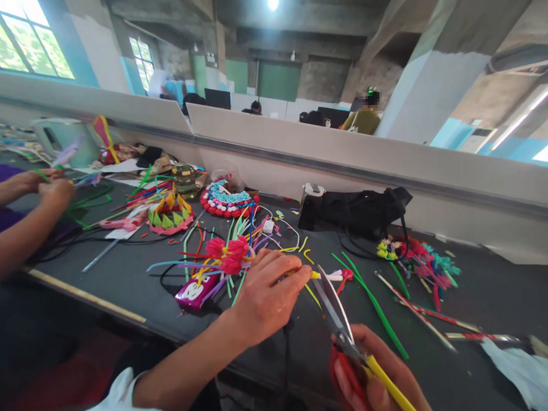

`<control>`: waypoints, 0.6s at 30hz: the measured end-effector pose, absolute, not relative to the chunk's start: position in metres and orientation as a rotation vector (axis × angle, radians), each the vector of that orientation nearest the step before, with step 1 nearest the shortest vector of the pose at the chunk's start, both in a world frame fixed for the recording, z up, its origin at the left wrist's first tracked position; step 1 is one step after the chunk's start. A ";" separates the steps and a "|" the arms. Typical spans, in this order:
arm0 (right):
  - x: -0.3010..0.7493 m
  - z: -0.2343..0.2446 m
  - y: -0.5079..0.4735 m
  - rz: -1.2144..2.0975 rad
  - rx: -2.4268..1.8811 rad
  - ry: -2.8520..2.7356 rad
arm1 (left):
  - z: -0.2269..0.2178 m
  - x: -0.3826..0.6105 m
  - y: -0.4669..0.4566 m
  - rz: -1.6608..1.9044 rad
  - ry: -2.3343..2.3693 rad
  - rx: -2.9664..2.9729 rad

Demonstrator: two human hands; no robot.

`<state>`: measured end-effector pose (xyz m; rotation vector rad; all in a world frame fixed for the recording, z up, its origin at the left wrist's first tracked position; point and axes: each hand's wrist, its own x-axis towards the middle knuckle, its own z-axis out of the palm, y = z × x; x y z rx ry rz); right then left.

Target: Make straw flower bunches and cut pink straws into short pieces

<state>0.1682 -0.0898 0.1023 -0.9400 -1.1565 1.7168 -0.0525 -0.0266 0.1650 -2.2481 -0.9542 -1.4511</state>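
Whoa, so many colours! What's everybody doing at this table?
A person sits at a dark table strewn with pipe cleaners. Their left hand pinches a short stem with a red tip. Their right hand holds red-handled scissors, blades pointing up at the stem, plus a yellow pipe cleaner. Fuzzy flowers lie to the right. At far left, another person's hands work on green stems.

One head-worn camera looks forward and down over the dark worktop, close above the left hand and right hand, facing the grey partition.
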 end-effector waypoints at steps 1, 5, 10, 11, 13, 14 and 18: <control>0.167 0.106 -0.092 1.708 -0.945 -1.148 | 0.165 -0.052 -0.027 -1.447 -0.960 -2.249; 0.164 0.112 -0.095 1.656 -0.998 -1.176 | 0.165 -0.052 -0.027 -1.441 -0.965 -2.254; 0.167 0.107 -0.094 1.437 -1.062 -1.254 | 0.164 -0.051 -0.028 -1.508 -0.956 -2.275; 0.168 0.106 -0.094 1.405 -1.059 -1.267 | 0.163 -0.051 -0.028 -1.527 -0.955 -2.282; 0.169 0.104 -0.093 1.374 -1.056 -1.278 | 0.163 -0.051 -0.027 -1.554 -0.944 -2.314; 0.169 0.103 -0.093 1.367 -1.058 -1.281 | 0.163 -0.051 -0.027 -1.564 -0.937 -2.336; 0.170 0.098 -0.093 1.352 -1.067 -1.285 | 0.165 -0.051 -0.028 -1.603 -0.964 -2.416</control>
